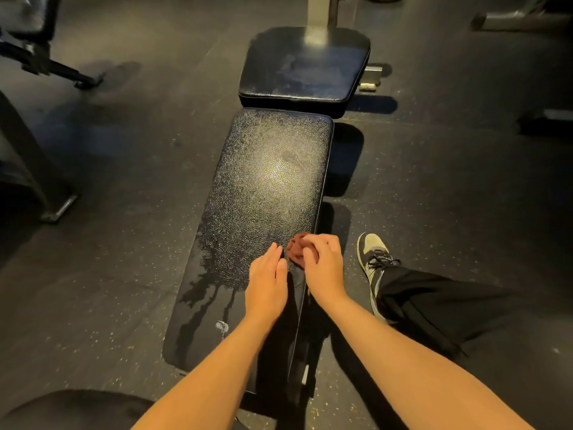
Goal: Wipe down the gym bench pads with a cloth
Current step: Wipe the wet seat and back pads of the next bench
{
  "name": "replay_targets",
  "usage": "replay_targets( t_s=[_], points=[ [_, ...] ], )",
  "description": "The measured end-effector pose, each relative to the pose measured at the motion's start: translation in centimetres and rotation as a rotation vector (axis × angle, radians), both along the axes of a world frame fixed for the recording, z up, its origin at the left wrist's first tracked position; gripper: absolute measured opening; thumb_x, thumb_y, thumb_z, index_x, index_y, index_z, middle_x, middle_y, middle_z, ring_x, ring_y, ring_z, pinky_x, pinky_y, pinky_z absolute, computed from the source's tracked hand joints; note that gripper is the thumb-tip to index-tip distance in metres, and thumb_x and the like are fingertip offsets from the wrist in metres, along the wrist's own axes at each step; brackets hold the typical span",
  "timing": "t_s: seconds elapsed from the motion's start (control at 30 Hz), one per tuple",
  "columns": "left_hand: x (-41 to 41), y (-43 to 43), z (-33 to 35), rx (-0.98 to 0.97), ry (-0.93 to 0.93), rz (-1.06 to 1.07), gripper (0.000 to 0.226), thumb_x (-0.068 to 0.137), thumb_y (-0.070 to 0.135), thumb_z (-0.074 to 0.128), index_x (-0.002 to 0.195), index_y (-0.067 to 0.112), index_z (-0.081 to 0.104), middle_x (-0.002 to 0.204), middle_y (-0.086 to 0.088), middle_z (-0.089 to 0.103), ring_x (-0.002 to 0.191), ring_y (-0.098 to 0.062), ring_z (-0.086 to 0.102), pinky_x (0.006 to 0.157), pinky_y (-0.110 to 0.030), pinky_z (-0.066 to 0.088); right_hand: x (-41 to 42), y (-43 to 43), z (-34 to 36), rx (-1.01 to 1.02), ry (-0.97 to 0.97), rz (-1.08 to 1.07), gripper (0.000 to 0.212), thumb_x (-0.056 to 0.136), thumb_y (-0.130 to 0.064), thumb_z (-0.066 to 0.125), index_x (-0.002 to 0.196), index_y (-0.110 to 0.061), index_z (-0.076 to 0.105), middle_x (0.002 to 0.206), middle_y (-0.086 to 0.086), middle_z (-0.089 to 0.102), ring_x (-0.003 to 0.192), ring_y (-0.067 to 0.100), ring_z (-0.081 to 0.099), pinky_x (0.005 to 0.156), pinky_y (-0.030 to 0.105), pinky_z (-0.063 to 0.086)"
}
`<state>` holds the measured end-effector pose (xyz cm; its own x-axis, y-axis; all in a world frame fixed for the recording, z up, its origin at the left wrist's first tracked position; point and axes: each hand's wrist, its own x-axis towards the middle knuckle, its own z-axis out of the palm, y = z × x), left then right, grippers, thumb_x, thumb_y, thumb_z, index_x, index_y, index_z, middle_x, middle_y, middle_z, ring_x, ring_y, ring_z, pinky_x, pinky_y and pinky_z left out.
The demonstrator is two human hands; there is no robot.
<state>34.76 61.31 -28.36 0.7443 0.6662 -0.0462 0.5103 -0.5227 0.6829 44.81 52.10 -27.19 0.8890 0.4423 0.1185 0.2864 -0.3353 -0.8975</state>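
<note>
A long black bench pad [263, 193] runs away from me, its surface speckled with droplets and streaked with wet runs near its left edge. A shorter black seat pad [304, 66] lies beyond it. My right hand [324, 265] grips a bunched dark red cloth [296, 248] at the long pad's right side. My left hand [268, 279] lies flat on the pad with straight fingers, just left of the cloth.
Dark speckled rubber floor [139, 212] surrounds the bench. My right leg in black trousers and a grey sneaker [373, 259] stands right of the bench. Machine frames [59, 209] sit at the left, more equipment [511, 20] at the top right. A metal post [316, 23] rises behind the seat pad.
</note>
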Motion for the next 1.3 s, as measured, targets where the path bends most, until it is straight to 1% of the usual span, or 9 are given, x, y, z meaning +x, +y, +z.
replay_targets(
  t_s=[0.1, 0.27, 0.5, 0.6, 0.73, 0.9, 1.03, 1.17, 1.3],
  points=[
    [0.0, 0.2, -0.2, 0.004, -0.014, -0.018, 0.047, 0.109, 0.033, 0.030, 0.152, 0.020, 0.044, 0.160, 0.008, 0.037, 0.146, -0.012, 0.029, 0.113, -0.017, 0.013, 2.6, 1.6, 2.0, 0.048, 0.009, -0.056, 0.026, 0.098, -0.003, 0.054, 0.121, -0.009, 0.064, 0.125, 0.002, 0.046, 0.105, -0.004, 0.048, 0.087, -0.002, 0.035],
    [-0.4, 0.5, 0.0, -0.017, -0.041, -0.065, 0.045, 0.110, 0.027, 0.033, 0.151, 0.014, 0.046, 0.160, 0.002, 0.037, 0.147, -0.015, 0.031, 0.120, -0.026, 0.017, 1.9, 2.2, 0.0, -0.033, 0.034, 0.002, 0.025, 0.104, -0.017, 0.049, 0.121, -0.015, 0.067, 0.133, -0.003, 0.042, 0.113, -0.001, 0.044, 0.100, 0.016, 0.039],
    [-1.1, -0.3, -0.2, -0.046, -0.050, -0.091, 0.045, 0.110, 0.028, 0.034, 0.152, 0.015, 0.044, 0.161, 0.002, 0.034, 0.150, -0.013, 0.026, 0.125, -0.038, 0.019, -3.2, -1.4, -2.3, -0.054, -0.003, 0.015, 0.020, 0.099, -0.018, 0.060, 0.115, -0.019, 0.072, 0.125, -0.011, 0.047, 0.109, -0.017, 0.046, 0.091, 0.002, 0.036],
    [-1.4, -0.4, -0.8, -0.010, -0.051, -0.097, 0.045, 0.109, 0.029, 0.037, 0.150, 0.015, 0.047, 0.159, 0.002, 0.039, 0.150, -0.013, 0.027, 0.125, -0.036, 0.020, -4.9, -2.7, -2.7, -0.065, 0.039, 0.071, 0.020, 0.098, -0.018, 0.062, 0.116, -0.018, 0.072, 0.121, -0.009, 0.048, 0.107, -0.014, 0.049, 0.089, 0.003, 0.040],
    [-2.0, -1.0, -1.1, 0.152, -0.018, -0.076, 0.041, 0.107, 0.028, 0.041, 0.142, 0.013, 0.057, 0.151, -0.003, 0.050, 0.139, -0.023, 0.039, 0.119, -0.038, 0.028, -3.2, -1.7, -1.7, -0.012, 0.063, -0.008, 0.020, 0.097, -0.014, 0.061, 0.114, -0.015, 0.072, 0.119, -0.004, 0.048, 0.104, 0.002, 0.052, 0.097, 0.018, 0.046],
    [-3.2, -1.6, -1.7, 0.130, 0.036, -0.074, 0.042, 0.106, 0.028, 0.045, 0.146, 0.017, 0.054, 0.155, 0.002, 0.044, 0.136, -0.023, 0.041, 0.113, -0.038, 0.032, -0.7, 0.9, -0.3, -0.010, 0.063, 0.001, 0.029, 0.102, -0.010, 0.051, 0.127, -0.007, 0.065, 0.137, 0.004, 0.043, 0.118, 0.002, 0.041, 0.096, -0.005, 0.023],
    [-3.6, -1.6, -1.8, 0.084, 0.026, -0.082, 0.044, 0.108, 0.029, 0.039, 0.148, 0.018, 0.050, 0.158, 0.004, 0.041, 0.144, -0.016, 0.036, 0.120, -0.036, 0.025, -3.4, -0.3, -2.4, -0.035, 0.019, -0.007, 0.027, 0.102, -0.010, 0.052, 0.123, -0.014, 0.069, 0.136, -0.001, 0.045, 0.115, -0.008, 0.040, 0.103, 0.010, 0.035],
    [-4.1, -2.1, -1.8, 0.074, 0.045, -0.085, 0.044, 0.108, 0.029, 0.039, 0.150, 0.020, 0.049, 0.159, 0.004, 0.039, 0.144, -0.018, 0.036, 0.117, -0.038, 0.029, -6.6, -2.3, -3.8, -0.090, 0.010, -0.005, 0.026, 0.102, -0.019, 0.054, 0.122, -0.019, 0.069, 0.130, -0.006, 0.048, 0.111, 0.004, 0.053, 0.098, 0.025, 0.047],
    [-4.1, -2.1, -1.5, 0.039, 0.030, -0.072, 0.042, 0.108, 0.028, 0.040, 0.148, 0.020, 0.051, 0.158, 0.004, 0.040, 0.143, -0.018, 0.036, 0.118, -0.038, 0.028, -6.4, -2.2, -3.0, -0.083, 0.055, -0.026, 0.024, 0.100, -0.015, 0.055, 0.118, -0.017, 0.071, 0.120, -0.004, 0.050, 0.105, 0.008, 0.055, 0.097, 0.027, 0.048]
  ],
)
